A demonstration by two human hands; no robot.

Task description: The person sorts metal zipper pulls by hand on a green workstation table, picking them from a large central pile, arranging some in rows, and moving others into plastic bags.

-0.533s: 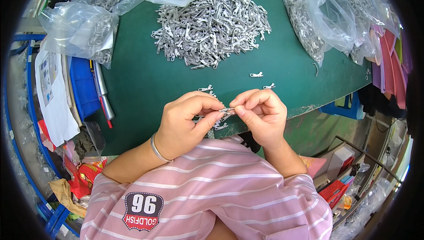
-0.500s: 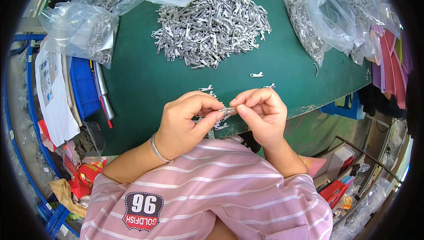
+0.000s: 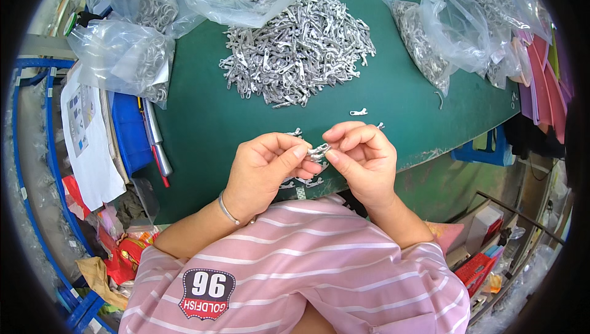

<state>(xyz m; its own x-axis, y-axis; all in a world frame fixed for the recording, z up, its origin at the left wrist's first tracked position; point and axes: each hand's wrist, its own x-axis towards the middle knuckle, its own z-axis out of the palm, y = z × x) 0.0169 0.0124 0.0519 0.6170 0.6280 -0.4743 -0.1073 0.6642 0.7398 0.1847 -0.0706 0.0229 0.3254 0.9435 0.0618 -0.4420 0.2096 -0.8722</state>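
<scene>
My left hand (image 3: pixel 261 165) and my right hand (image 3: pixel 367 161) meet near the table's front edge, each closed in a pinch. Between their fingertips is a small silver metal clasp piece (image 3: pixel 318 149), held by its two ends; its finer parts are too small to make out. Several similar loose pieces (image 3: pixel 313 183) lie on the green table just below and behind my fingers. Farther back rises a large heap of the same silver pieces (image 3: pixel 298 51). One single piece (image 3: pixel 358 112) rests between the heap and my right hand.
Clear plastic bags (image 3: pixel 126 51) of metal rings stand at the back left, and more bags of metal parts (image 3: pixel 418 39) at the back right. A blue bin (image 3: pixel 130 128) and a red pen (image 3: pixel 163 171) lie left. A blue stool (image 3: pixel 485 149) stands beyond the table's right edge.
The piece between my hands now shows more openly, tilted, with my fingertips slightly farther apart. The whole view has shifted a little, so the table things appear lower.
</scene>
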